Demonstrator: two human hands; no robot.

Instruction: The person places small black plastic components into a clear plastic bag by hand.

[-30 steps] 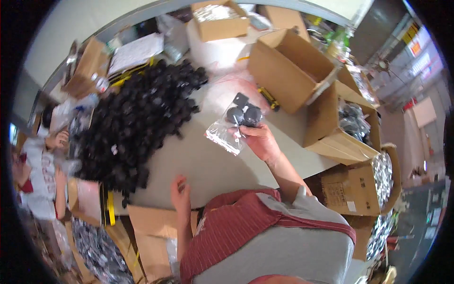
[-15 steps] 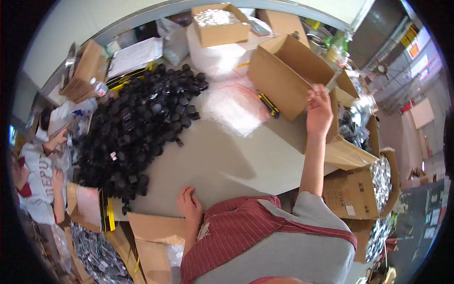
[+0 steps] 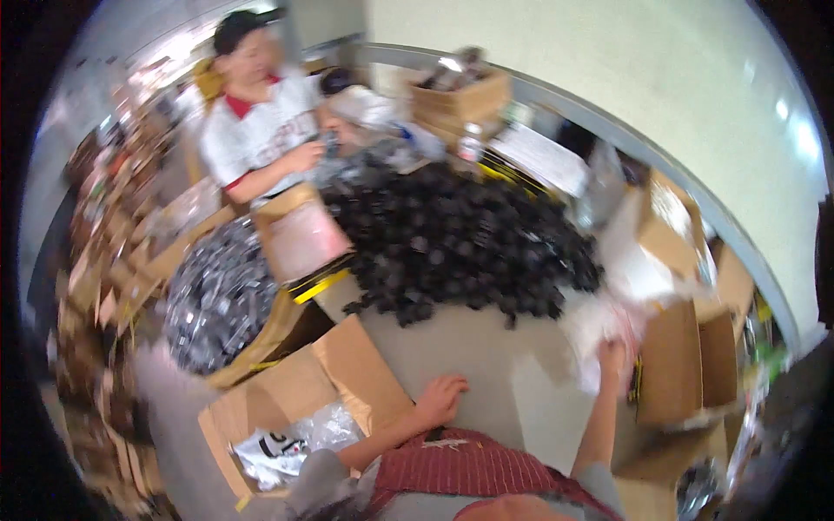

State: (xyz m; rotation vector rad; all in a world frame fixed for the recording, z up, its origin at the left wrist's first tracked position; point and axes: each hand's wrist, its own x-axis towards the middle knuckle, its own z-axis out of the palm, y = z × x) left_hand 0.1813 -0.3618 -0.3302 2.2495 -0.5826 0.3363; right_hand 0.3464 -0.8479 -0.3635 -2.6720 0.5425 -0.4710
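My left hand (image 3: 440, 401) lies at the near edge of the table (image 3: 486, 347), fingers loosely apart and nothing visible in them. My right hand (image 3: 612, 358) reaches over the pinkish-white pile of thin plastic bags (image 3: 587, 334), beside a cardboard box (image 3: 673, 356). Blur hides whether its fingers grip a bag. A wide heap of small black round caps or cap-like parts (image 3: 460, 247) covers the far side of the table, apart from both hands.
Left of me stand an open carton with plastic wrap (image 3: 278, 395) and a box of clear, shiny packets (image 3: 217, 295). Across the heap, a co-worker (image 3: 265, 130) handles something small. A bottle (image 3: 470, 143), papers (image 3: 543, 158) and a carton of pale pieces (image 3: 671, 217) line the back.
My view has swung left, bringing the co-worker and left-hand cartons further in. My right hand has come down from beside the cardboard box to the plastic bags. My left hand stays near the table edge.
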